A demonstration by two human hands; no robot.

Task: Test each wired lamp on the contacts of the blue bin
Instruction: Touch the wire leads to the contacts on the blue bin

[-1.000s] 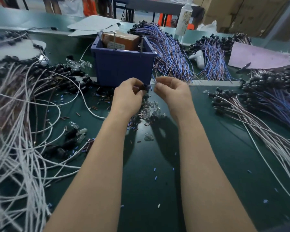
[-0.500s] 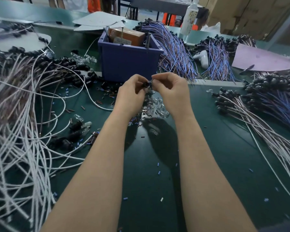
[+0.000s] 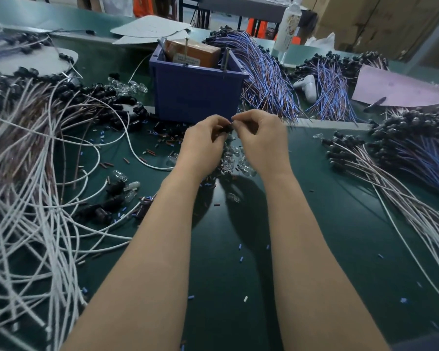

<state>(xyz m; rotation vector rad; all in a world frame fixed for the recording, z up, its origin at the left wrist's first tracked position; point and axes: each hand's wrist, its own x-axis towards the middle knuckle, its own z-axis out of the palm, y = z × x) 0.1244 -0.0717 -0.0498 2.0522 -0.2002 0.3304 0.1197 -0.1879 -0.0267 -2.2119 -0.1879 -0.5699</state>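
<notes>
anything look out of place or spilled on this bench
What looks like a white game controller lies among the blue wire bundles right of the blue bin, odd among lamp parts. Small cut tube bits are scattered over the green table, and loose glass bulbs lie left of the bin.

Single head-worn view, wide-angle, looking forward and down, close over green worktable (image 3: pixel 327 224), blue bin (image 3: pixel 195 95) ahead

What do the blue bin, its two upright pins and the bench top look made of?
Blue bin: probably moulded plastic, matte, uniform colour, thick rim. Upright pins: bare metal by their grey glint, nail-like. Bench top: dark green mat, perhaps rubber or vinyl, faint sheen.
</notes>
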